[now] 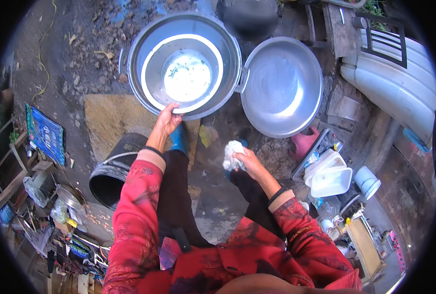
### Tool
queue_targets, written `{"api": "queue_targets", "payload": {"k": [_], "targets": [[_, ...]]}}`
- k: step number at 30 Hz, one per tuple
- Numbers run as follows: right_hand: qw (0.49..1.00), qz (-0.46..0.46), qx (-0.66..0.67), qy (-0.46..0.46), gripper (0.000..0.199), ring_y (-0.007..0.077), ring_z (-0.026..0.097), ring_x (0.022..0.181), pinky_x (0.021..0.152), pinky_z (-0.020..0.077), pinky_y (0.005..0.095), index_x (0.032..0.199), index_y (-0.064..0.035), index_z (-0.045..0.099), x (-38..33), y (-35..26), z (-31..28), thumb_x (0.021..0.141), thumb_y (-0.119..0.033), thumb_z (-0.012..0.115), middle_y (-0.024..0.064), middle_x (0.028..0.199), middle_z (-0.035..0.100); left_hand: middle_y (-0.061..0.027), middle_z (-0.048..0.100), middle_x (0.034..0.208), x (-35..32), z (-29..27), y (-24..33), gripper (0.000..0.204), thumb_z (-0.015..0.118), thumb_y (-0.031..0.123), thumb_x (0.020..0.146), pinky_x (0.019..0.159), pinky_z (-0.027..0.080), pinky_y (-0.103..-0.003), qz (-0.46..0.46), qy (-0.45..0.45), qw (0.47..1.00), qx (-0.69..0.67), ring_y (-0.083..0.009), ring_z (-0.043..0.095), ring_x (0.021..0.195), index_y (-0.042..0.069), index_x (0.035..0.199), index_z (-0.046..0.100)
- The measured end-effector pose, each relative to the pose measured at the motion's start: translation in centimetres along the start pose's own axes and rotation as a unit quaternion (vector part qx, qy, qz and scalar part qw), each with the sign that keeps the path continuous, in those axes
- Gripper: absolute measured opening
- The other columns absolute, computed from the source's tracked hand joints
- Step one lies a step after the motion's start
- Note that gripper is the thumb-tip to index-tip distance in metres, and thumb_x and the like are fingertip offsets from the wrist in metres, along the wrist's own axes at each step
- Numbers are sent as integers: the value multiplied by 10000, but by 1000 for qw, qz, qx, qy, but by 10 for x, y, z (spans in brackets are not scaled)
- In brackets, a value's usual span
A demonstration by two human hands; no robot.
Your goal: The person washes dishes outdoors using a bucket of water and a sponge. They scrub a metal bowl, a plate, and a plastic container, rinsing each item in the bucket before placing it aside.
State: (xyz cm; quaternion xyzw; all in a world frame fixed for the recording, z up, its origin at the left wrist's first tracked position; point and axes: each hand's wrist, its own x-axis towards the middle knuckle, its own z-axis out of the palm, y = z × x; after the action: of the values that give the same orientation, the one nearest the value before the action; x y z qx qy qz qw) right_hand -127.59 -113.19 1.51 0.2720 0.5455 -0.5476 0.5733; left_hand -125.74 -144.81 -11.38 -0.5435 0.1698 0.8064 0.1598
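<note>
Some lettering point(46, 133) marks a blue bag point(51, 147), while left fingers point(170, 109) grip a basin point(155, 73), right fingers point(247, 157) a white wad point(232, 153).

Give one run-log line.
left hand: gripping bright-rimmed round silver basin | right hand: holding crumpled white wad | nearby: round grey metal basin

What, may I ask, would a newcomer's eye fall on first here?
Probably the large metal basin at the top, left of centre, with a bright white-rimmed bowl in it, whose near edge the left grip holds. Beside it on the right sits a shiny second basin. The crumpled white wad in the right grip, near the middle, also catches the eye.
</note>
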Motion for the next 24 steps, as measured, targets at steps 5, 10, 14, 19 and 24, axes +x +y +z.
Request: {"api": "queue_targets", "payload": {"k": [5,10,14,19,24], "targets": [[1000,-11,22,-4,333,115,593,800,536,458,254,1148,-46,533,-4,-10,0,851,-189,576,34,958,631,-133,620,903,-35,25,62,313,566,103,832,499,569,-283,68,-13,998,6,-232,647,703,-41,1100,488],[999,-38,28,-15,305,112,592,773,540,463,255,1134,-47,538,10,-21,9,859,-175,565,30,944,625,-224,578,977,-48,82,171,349,528,57,816,569,621,-335,209,64,969,115,-308,647,724,-122,1103,444],[998,-60,21,-22,315,108,588,798,551,473,257,1140,-41,538,31,-34,11,856,-175,559,27,962,616,-224,584,1006,-40,130,250,509,547,131,796,536,589,-326,504,138,785,334,-331,643,783,-38,1238,359],[995,-97,8,-31,330,103,587,827,565,474,253,1143,-41,542,67,-52,5,858,-205,569,34,987,625,-251,554,1130,-29,164,327,699,601,210,808,778,499,-460,622,393,408,541,-415,591,958,42,1363,210],[981,-166,-28,-94,392,102,587,870,631,482,247,1193,-24,528,114,-75,0,848,-199,589,42,1006,625,-238,546,1174,-18,169,359,789,622,192,805,829,458,-490,692,405,316,507,-439,558,1017,81,1422,142]]}}
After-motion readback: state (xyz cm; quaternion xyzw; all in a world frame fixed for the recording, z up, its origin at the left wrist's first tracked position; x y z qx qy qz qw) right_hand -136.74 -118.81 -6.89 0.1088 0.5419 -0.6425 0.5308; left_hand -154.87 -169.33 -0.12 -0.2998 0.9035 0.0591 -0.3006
